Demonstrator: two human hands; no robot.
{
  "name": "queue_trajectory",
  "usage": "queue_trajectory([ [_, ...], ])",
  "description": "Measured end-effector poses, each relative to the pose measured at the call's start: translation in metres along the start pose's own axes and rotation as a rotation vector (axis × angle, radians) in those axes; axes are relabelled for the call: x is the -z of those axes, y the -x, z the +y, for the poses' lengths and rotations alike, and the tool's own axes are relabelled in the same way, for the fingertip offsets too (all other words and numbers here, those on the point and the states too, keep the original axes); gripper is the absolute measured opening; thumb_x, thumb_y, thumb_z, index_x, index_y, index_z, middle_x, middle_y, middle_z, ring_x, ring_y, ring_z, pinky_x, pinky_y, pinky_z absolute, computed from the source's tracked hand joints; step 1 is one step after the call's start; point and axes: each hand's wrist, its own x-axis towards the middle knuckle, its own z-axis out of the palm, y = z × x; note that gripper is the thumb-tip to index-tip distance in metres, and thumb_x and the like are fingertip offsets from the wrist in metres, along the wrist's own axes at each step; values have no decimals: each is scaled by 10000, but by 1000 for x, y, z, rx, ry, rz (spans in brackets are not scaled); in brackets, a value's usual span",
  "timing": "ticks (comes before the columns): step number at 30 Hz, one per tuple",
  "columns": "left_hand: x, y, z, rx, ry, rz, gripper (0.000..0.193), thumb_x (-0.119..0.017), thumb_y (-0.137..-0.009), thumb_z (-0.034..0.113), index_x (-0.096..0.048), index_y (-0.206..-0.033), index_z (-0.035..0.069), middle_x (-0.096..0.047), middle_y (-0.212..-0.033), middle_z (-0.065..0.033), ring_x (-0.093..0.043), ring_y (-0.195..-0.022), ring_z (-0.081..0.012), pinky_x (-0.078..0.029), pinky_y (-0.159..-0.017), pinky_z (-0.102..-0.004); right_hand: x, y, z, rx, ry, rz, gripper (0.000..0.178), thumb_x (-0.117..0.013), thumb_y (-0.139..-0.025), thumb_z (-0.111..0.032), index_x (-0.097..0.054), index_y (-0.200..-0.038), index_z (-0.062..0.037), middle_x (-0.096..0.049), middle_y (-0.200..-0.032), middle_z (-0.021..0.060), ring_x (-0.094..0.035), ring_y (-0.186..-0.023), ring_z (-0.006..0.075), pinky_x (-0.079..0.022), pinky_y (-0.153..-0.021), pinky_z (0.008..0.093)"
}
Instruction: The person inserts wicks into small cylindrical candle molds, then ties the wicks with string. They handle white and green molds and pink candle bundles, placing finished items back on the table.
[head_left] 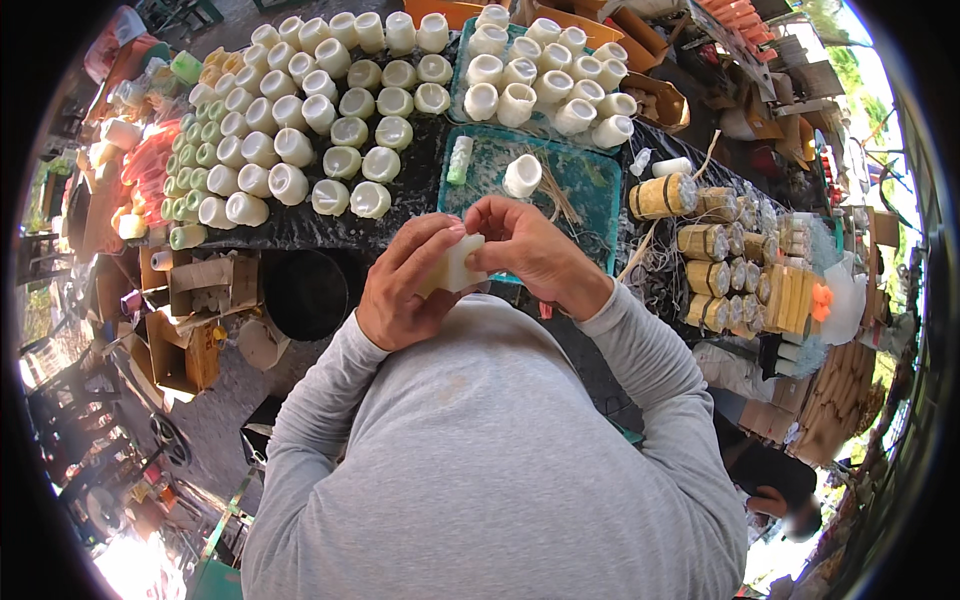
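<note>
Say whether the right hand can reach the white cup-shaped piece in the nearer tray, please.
Probably yes: nothing visible separates the right hand from the white piece, though it grips a pale object.

1. Pale block [462, 262] – partly covered by left hand [405, 275] and right hand [535, 250]; full outline not readable.
2. Teal tray [600, 205] – near edge partly hidden behind the hands.
3. Black tub [306, 293] – interior too dark; contents undetermined.
4. Grey shirt [480, 450] – cut off by lower edge.
5. Person at lower right [775, 475] – head blurred, lower body indistinct.
6. Lower-left background: glare, details lost.
</note>
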Motion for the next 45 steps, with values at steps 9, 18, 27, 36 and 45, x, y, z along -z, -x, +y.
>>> queue_trajectory([
  [9, 11, -14, -8, 37, 46, -10, 638, -918, -807, 159, -656, -1377, 45, -670, -1348, -191, -690, -1213, -384, -580, -992, -459, 8, -10, 7, 95, -226, -122, 507, -710, -880, 75, -544, -1338, -65, -665, -1191, 63, -704, -1023, 160, -632, -885, 311],
  [18, -26, 32, -57, 754, 610, 189, 403, -738, -1041, 152, -627, -1396, -4, -709, -1226, -106, -668, -1121, -167, -535, -974, -315, 12, -8, 60, 571, 648, 381, 195, -753, -948, -103, -736, -1099, 20, -737, -988, 189, -723, -900, 309, -569, -779, 412],
  [27, -45, 22, -71, 335, -142, -623, 582, -902, -727, 162, -726, -1272, 57, -686, -1299, -153, -678, -1170, -343, -554, -1029, -434, 67, 23, 123, 576, 1253, 354, 97, -673, -885, -158, -683, -888, -62, -650, -877, 135, -670, -868, 341, -534, -766, 476],
  [36, -75, 40, -95, 423, -412, -696, 511, -811, -824, 184, -697, -1310, 78, -688, -1293, -139, -671, -1183, -327, -583, -987, -438, 183, 67, 167, 329, 1273, 732, 125, -639, -949, -131, -730, -953, -45, -690, -940, 143, -690, -921, 346, -559, -823, 453],
  [45, -114, 56, -111, 1444, 1023, 79, 446, -591, -1108, 223, -506, -1513, 55, -688, -1306, -130, -706, -1161, -272, -608, -993, -459, 349, 29, 202, 277, 1209, 830, 183, -739, -944, -157, -794, -1094, -66, -722, -1038, 149, -704, -1032, 368, -574, -938, 458],
])
